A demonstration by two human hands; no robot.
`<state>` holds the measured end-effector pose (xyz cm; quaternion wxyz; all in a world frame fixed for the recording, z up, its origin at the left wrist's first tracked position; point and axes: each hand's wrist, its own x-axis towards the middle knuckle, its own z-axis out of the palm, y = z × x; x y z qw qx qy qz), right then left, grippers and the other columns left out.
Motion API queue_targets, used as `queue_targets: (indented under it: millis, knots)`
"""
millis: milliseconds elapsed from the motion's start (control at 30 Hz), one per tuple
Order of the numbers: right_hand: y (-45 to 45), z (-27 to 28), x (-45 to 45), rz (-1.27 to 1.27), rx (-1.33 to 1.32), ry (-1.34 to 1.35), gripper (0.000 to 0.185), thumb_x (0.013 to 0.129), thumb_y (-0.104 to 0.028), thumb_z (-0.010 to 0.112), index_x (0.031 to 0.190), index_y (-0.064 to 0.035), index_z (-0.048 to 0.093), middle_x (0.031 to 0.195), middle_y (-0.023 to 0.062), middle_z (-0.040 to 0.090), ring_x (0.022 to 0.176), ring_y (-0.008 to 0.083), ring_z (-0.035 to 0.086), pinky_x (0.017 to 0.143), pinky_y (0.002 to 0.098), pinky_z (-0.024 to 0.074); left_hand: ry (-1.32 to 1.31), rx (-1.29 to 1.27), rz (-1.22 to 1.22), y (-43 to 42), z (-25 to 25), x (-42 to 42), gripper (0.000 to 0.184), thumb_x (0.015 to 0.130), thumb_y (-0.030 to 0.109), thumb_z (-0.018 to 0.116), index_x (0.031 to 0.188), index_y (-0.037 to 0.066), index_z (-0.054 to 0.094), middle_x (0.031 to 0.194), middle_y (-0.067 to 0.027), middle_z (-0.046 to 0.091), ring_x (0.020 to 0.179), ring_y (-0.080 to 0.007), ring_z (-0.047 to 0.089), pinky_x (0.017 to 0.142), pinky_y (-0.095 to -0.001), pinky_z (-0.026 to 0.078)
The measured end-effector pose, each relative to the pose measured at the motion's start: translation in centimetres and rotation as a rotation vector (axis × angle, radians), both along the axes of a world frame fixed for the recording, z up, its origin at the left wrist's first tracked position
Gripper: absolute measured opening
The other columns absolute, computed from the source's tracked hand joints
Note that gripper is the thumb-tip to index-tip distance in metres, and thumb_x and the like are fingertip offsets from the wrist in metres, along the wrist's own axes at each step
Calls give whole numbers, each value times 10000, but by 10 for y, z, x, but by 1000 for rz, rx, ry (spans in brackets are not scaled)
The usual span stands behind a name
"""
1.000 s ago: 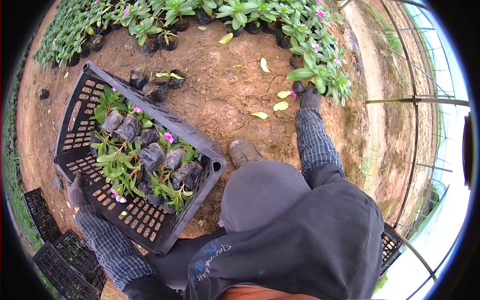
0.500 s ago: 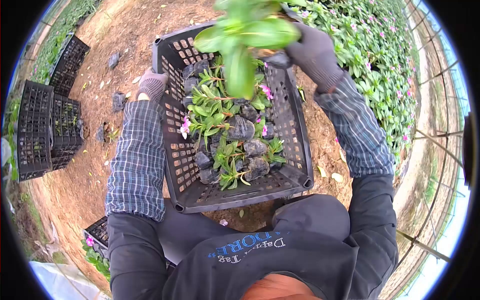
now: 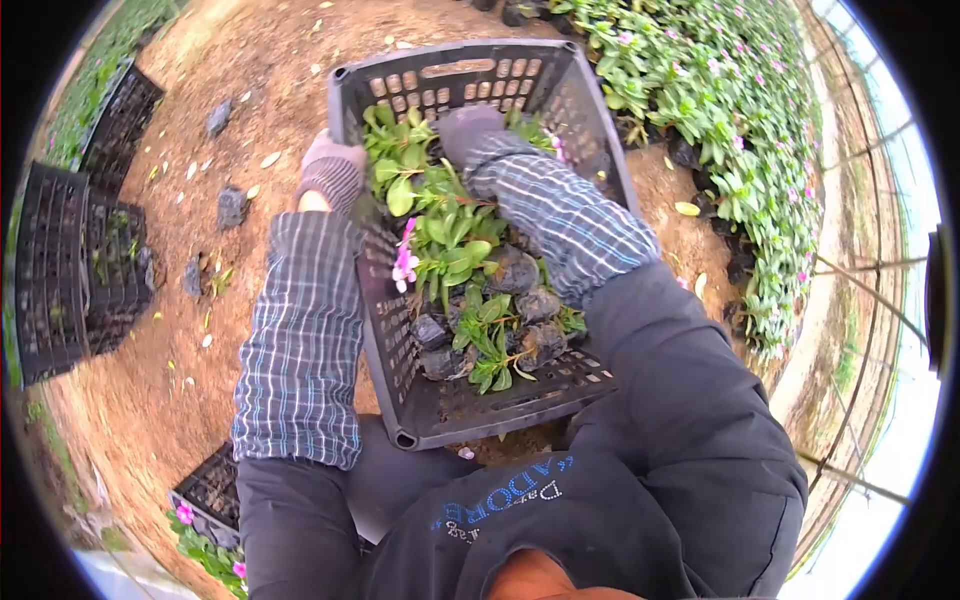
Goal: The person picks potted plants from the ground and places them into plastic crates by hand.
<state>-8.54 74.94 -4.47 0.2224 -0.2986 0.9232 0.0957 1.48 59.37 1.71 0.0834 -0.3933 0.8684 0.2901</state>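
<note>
A black plastic crate (image 3: 490,408) with slotted walls stands in front of me, holding several leafy plants (image 3: 450,250) with pink flowers and dark-wrapped root balls (image 3: 515,270). At its left wall, my gloved left hand (image 3: 332,170) is closed over the rim. My gloved right hand (image 3: 470,130) is down inside the crate near the far end, among the plants. Its fingers are hidden, so I cannot tell whether they hold anything.
Dense rows of flowering plants (image 3: 710,120) fill the right side. Stacked black crates (image 3: 60,270) stand at the left, and another crate (image 3: 210,485) with plants is at the lower left. Small dark clods or pots (image 3: 232,207) and yellow leaves lie on the soil.
My right hand has moved from above the crate's right side, where it held a leafy plant, down into the crate. My left hand stays on the left rim.
</note>
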Motion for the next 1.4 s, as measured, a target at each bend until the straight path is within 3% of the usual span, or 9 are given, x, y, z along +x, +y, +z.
queue_targets:
  millis: [133,200,267,500,600,733,933,1133,1400]
  knots:
    - [10,-2,13,-41,-146,107,288,850,-196,450,1076,-136,620,1090,57,612,991,235,593,789,384,487,219,55,-155,-35,-56,-11,367,716,245,572,982,-7,572,874,-236,619,871,-348,606,766,-395,472]
    - [17,11,-18,122,-143,-337,336,819,-303,511,1063,-102,626,1089,135,596,986,267,587,809,384,476,213,21,-190,-43,-56,-9,370,714,257,592,980,1,569,846,-201,632,791,-302,631,701,-376,498]
    - [41,69,15,-110,-402,-34,366,812,-361,512,1013,-78,628,1029,150,610,955,283,593,799,383,474,196,288,-141,-52,-61,-13,309,758,177,583,1009,5,526,774,-125,631,616,-210,619,525,-318,509]
    - [267,93,83,-446,-1087,470,235,830,-278,512,922,-73,583,838,117,606,769,267,604,709,371,471,220,457,10,-69,-62,-11,375,779,167,640,1079,-3,494,820,-134,622,660,-216,627,548,-314,523]
    - [399,25,123,-1049,-722,535,320,843,-294,494,1030,-37,533,957,178,566,837,310,580,732,405,462,210,504,2,-71,-55,-6,385,777,156,648,1091,6,483,865,-143,617,686,-235,628,549,-323,532]
    - [516,-15,194,-1418,78,480,463,844,-269,511,1280,-197,375,1182,210,453,938,347,569,792,397,472,155,461,95,-95,-70,-14,398,797,159,636,1125,17,460,915,-139,615,728,-242,628,568,-328,542]
    - [588,-51,204,-1165,163,288,438,871,-155,404,1297,-242,352,1142,154,515,941,313,576,755,393,486,146,320,126,-88,-64,-11,246,791,129,594,994,-10,590,855,-98,620,678,-191,618,554,-283,528]
    - [573,-37,168,-1299,-154,450,455,795,-159,500,1241,-152,407,968,164,613,923,314,592,755,422,471,243,371,70,-77,-54,-1,306,785,186,664,1009,8,555,840,-98,626,623,-181,607,475,-251,456]
    - [615,-88,91,-1331,50,326,343,906,-244,342,1176,-86,481,1070,211,576,1004,348,561,849,461,430,107,376,114,-81,-47,-3,297,812,223,619,1001,-6,597,885,-117,638,720,-194,634,612,-290,532]
